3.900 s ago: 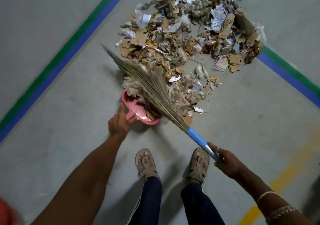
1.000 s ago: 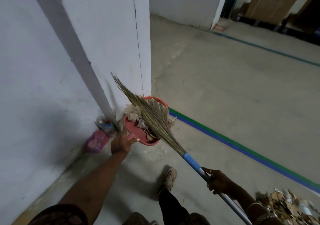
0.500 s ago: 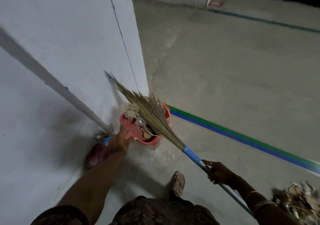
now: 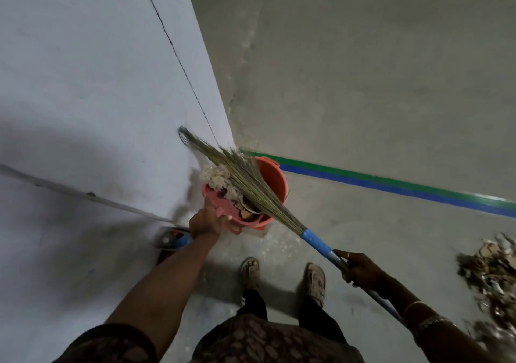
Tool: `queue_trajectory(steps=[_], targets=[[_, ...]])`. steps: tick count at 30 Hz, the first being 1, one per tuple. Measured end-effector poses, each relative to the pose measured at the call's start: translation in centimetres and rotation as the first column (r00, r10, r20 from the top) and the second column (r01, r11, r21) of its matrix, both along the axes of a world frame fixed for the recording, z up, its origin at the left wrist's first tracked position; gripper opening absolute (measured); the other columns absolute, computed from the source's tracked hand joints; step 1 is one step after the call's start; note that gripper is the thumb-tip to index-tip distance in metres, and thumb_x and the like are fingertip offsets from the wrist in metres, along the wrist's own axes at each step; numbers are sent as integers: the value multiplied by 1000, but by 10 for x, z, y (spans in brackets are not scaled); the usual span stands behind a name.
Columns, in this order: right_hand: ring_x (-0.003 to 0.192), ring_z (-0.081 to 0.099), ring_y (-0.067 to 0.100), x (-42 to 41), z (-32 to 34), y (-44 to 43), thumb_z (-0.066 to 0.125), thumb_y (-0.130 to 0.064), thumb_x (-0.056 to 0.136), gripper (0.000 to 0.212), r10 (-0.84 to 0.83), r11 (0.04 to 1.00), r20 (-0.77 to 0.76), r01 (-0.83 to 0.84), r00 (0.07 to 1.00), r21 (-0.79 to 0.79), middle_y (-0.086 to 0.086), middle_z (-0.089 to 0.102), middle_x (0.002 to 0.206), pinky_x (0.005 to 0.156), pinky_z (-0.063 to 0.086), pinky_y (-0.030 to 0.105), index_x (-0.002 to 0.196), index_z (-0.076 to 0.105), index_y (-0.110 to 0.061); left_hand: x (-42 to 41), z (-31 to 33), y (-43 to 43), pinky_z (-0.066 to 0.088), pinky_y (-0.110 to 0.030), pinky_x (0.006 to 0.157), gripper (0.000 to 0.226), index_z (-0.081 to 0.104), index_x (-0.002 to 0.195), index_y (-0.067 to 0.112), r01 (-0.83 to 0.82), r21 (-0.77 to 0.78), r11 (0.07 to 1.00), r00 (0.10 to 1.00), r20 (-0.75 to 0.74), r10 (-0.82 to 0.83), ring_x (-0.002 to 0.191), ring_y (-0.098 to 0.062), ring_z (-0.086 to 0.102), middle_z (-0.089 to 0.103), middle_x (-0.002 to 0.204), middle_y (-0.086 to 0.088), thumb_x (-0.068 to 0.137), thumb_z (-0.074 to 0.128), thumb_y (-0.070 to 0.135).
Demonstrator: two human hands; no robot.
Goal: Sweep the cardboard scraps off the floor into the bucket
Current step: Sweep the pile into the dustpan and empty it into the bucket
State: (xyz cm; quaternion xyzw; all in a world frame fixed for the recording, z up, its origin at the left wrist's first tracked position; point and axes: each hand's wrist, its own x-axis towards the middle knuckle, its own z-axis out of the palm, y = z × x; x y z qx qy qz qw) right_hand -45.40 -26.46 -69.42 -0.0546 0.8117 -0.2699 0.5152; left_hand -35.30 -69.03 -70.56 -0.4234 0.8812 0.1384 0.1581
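Note:
My left hand [image 4: 205, 220] grips the handle of a pink dustpan [image 4: 215, 198] loaded with cardboard scraps and fluff [image 4: 219, 178]. The pan hangs over the near rim of an orange bucket [image 4: 272, 178] standing at the foot of a white wall. My right hand [image 4: 360, 269] holds the blue-wrapped shaft of a grass broom [image 4: 245, 184], whose bristles lie across the pan and press on the scraps. A heap of cardboard scraps [image 4: 494, 273] lies on the floor at the right edge.
The white wall [image 4: 92, 89] fills the left, its corner just behind the bucket. A thin white pipe [image 4: 83, 195] runs along it. A small blue and red object [image 4: 174, 241] sits at the wall's base. A green and blue floor stripe [image 4: 391, 185] runs rightward. My feet [image 4: 282, 276] stand on grey concrete.
I have stepped closer to the bucket. The loaded dustpan and the broom laid on it have moved over the bucket's rim. Earlier I was sweeping scraps into the pan at the heap.

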Motion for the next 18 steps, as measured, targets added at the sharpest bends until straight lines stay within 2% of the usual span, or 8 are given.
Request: queue_trajectory(steps=[4,7,9,10,13,15,17,18], targets=[[61,59,12,17,-22,-37,51,6,85,69,-88,996,4,88,996,6,6,66,73,54,48,29,145,50,-29,-18,-26,-29,49,-34,69,92,27,148,22,67,2,998,996,60,-67,94,-33,67,69,106,-7,79,72,62],[57,57,14,29,-41,-56,47,6,87,66,-174,984,-4,174,985,27,7,62,69,51,46,29,143,54,-27,-30,-48,-44,49,-33,67,74,40,136,18,74,42,996,994,80,-77,95,-32,67,67,111,-6,81,75,54],[56,56,16,33,-56,-64,48,7,85,67,-216,976,4,216,976,38,6,61,68,49,47,29,143,54,-27,-39,-64,-52,54,-36,75,60,47,131,20,62,58,996,995,80,-66,97,-31,66,67,111,-4,86,72,50],[55,56,16,34,-63,-67,49,7,85,67,-237,971,4,236,972,39,6,61,68,48,47,29,142,55,-27,-43,-73,-56,55,-37,76,57,47,134,20,69,49,996,993,88,-73,96,-29,66,67,109,-3,89,68,47],[53,54,15,33,-78,-74,53,-2,90,50,-308,951,-33,309,951,16,6,59,66,45,46,28,129,60,-32,-53,-100,-65,49,-33,63,64,32,146,22,115,7,993,984,135,-115,93,-28,67,66,105,0,93,63,44],[54,53,16,33,-84,-76,53,-5,94,44,-339,940,-61,340,939,7,8,59,67,44,45,28,124,56,-37,-54,-122,-72,46,-34,60,63,34,144,21,127,-13,992,979,162,-123,90,-29,68,67,106,-3,93,63,45],[54,53,17,34,-94,-72,53,-2,92,53,-357,933,-90,360,930,16,7,60,67,42,46,28,129,51,-40,-55,-142,-79,48,-35,63,48,45,135,20,85,-10,996,978,194,-81,92,-29,67,69,111,-5,97,55,48],[53,53,17,36,-98,-69,54,1,90,58,-358,932,-111,362,927,12,6,61,67,42,46,29,132,50,-40,-55,-149,-80,52,-37,67,48,45,135,20,63,-11,998,975,214,-59,95,-30,67,68,113,-6,98,52,49]])
